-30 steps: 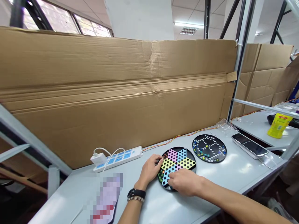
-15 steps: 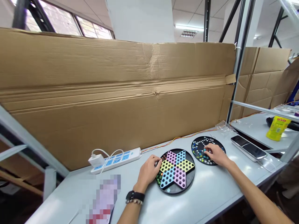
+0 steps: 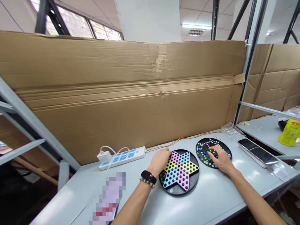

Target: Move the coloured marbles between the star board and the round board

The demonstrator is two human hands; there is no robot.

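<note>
A Chinese checkers board (image 3: 192, 180), round and black with a pastel six-pointed star of holes, lies on the table. My left hand (image 3: 161, 161) is at its upper left rim, fingers curled down over the side compartment. Its fingertips are hidden, so what they hold does not show. Green marbles (image 3: 162, 178) sit in the compartment below it. To the right lies a round black tray (image 3: 203, 146) with white dots and scattered marbles (image 3: 206, 161). Over its middle, my right hand (image 3: 220, 158) has thumb and fingers curled close together above small coloured marbles; what they pinch is unclear.
A power strip (image 3: 139, 152) with a white plug and cable stands behind on the left. At right lies a phone (image 3: 256, 150) on a white box. Cardboard (image 3: 131, 122) walls off the back. A blurred purple packet (image 3: 109, 193) lies front left; a yellow container (image 3: 290, 132) stands far right.
My left hand has shifted up along the board's rim, covering the upper left compartment. My right hand stays over the tray, its fingers slightly changed. The whole view has turned a little left.
</note>
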